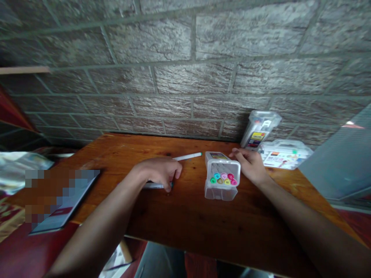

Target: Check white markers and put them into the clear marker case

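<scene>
My left hand rests on the wooden table, its fingers curled over a white marker with a teal cap that lies flat under it. A second white marker with a green tip lies just beyond that hand. My right hand lies against the right side of a clear plastic marker case, which lies open toward me with several coloured caps showing. Its fingers are stretched along the case.
A brick wall runs behind the table. At the back right a clear marker box stands upright, with a flat marker set beside it. A dark booklet lies at the left edge.
</scene>
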Demonstrator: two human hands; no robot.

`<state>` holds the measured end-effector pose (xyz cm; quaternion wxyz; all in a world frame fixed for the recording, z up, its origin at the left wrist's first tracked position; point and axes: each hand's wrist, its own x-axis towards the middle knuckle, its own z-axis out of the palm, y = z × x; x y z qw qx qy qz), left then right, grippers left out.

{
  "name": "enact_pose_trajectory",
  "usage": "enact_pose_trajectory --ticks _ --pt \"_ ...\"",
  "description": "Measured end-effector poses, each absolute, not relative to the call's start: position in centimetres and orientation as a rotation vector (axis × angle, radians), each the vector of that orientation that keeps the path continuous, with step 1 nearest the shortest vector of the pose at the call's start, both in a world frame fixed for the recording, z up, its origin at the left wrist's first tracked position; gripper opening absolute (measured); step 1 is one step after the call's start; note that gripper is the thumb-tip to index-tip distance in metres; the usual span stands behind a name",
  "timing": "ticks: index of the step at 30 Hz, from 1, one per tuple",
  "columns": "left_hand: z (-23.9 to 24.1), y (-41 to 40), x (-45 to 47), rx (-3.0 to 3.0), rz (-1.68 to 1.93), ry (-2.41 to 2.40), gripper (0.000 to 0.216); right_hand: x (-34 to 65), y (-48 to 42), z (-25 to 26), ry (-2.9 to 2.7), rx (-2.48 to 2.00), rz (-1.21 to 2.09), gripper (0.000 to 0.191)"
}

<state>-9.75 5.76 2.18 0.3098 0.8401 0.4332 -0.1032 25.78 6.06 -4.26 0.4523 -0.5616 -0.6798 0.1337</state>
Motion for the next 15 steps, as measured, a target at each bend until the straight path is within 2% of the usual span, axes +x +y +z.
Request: enact_pose_trajectory --ticks 6,12,15 --pt "3.2 5.7 -9.6 2.016 0.125 0.914 0.021 25.9 6.1 -4.3 -1.697 -1.377 0.338 0.068" --pt "4.6 6.5 -10.2 1.73 0.371 0.841 0.022 26.0 6.2 -4.7 -1.709 -1.368 0.342 0.065" --pt "4.2 7.3 -10.7 1.399 0.634 0.847 0.021 26.0 6.4 -4.8 -1.707 -1.364 0.343 0.064"
